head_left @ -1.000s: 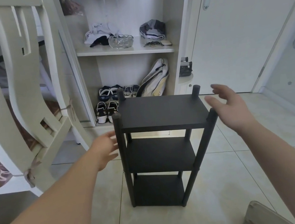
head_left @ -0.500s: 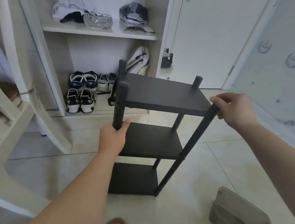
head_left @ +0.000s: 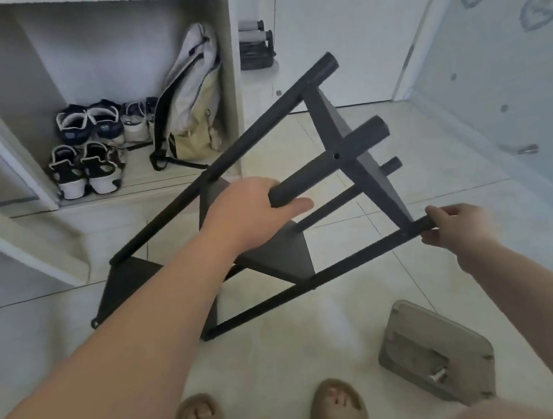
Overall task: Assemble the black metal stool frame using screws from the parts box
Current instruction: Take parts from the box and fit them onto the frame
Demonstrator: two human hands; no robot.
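The black metal stool frame (head_left: 346, 167), three shelves on four round posts, leans steeply over to the right, its lower end near the floor at the left. My left hand (head_left: 251, 215) grips one upper post around its middle. My right hand (head_left: 449, 227) holds the top end of the near post, fingers curled round it. A grey parts box (head_left: 436, 353) lies on the tiles at the lower right, with a screw showing in its tray.
An open white cupboard (head_left: 233, 86) stands behind, holding shoes (head_left: 86, 151) and a bag (head_left: 190, 102) on its bottom shelf. A white door and a frosted glass panel (head_left: 505, 55) are at the right. My feet in tan sandals (head_left: 335, 406) stand on the tiled floor.
The frame has gone from upright to leaning far over to the right. Both hands, open beside it a second ago, have taken hold of its posts and turned it.
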